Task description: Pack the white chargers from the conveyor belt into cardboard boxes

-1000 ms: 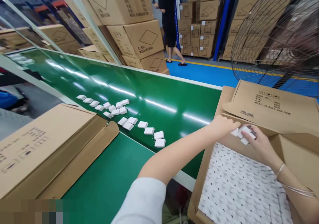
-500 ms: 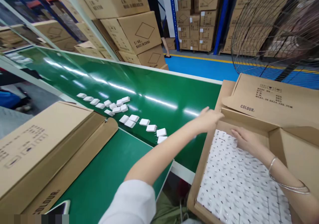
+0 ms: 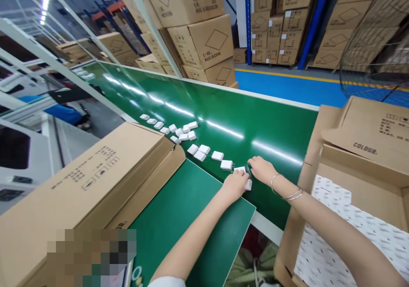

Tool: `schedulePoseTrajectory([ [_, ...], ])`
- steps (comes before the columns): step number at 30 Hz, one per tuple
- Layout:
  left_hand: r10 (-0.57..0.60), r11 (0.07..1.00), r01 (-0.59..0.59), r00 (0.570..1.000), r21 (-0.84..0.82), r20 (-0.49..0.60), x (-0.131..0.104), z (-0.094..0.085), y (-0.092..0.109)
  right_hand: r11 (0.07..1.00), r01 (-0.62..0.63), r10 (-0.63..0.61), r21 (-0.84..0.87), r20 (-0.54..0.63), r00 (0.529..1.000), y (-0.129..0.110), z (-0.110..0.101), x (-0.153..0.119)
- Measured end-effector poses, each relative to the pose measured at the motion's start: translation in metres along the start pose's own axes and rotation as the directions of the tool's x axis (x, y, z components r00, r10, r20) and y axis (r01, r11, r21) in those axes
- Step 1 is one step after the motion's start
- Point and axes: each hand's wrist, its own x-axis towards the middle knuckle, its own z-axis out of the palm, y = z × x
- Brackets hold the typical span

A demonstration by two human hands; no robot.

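White plug chargers (image 3: 226, 165) lie in a loose line on the green conveyor belt (image 3: 275, 125), some with metal prongs showing. My left hand (image 3: 234, 185) is closed over the nearest chargers, its fingers on a white charger (image 3: 248, 185) at the belt's near edge. Just right of it is my right hand (image 3: 262, 170), fingers bent and a little apart, holding nothing I can see. Two bracelets circle that wrist. Beneath my right forearm, an open carton (image 3: 361, 157) holds tightly packed rows of white chargers (image 3: 332, 223).
A brown carton (image 3: 86, 167) lies on the green side table (image 3: 191, 206) at left. Stacked cartons (image 3: 204, 44) stand behind the belt. A wire fan (image 3: 377, 44) is at the upper right, beyond the open carton's flaps. Shelves with boxes line the back.
Both hands have moved from the open carton leftward to the nearest chargers on the belt. The left hand has closed on one. The view has swung left.
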Motion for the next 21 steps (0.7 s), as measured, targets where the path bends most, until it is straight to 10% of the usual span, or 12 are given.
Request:
schedulePoseTrajectory([
  [5, -0.056, 0.991, 0.031, 0.978, -0.128, -0.201, -0.022, -0.035, -0.049, 0.990, 0.134, -0.131, -0.036, 0.077, 0.988, -0.013, 0.011, 0.015],
  [10, -0.221, 0.918, 0.284, 0.946, 0.277, -0.235, -0.006, -0.056, -0.080, 0.989, 0.142, -0.136, -0.053, 0.105, 0.985, -0.030, 0.010, 0.018],
  [17, -0.206, 0.906, 0.266, 0.956, 0.329, -0.207, 0.020, -0.057, -0.088, 0.986, 0.027, -0.030, 0.162, 0.019, 0.999, -0.038, -0.019, 0.022],
  [21, -0.186, 0.919, 0.240, 0.964, 0.314, -0.191, 0.023, -0.055, -0.087, 0.962, 0.049, -0.044, 0.268, -0.023, 0.999, -0.042, -0.002, 0.034],
])
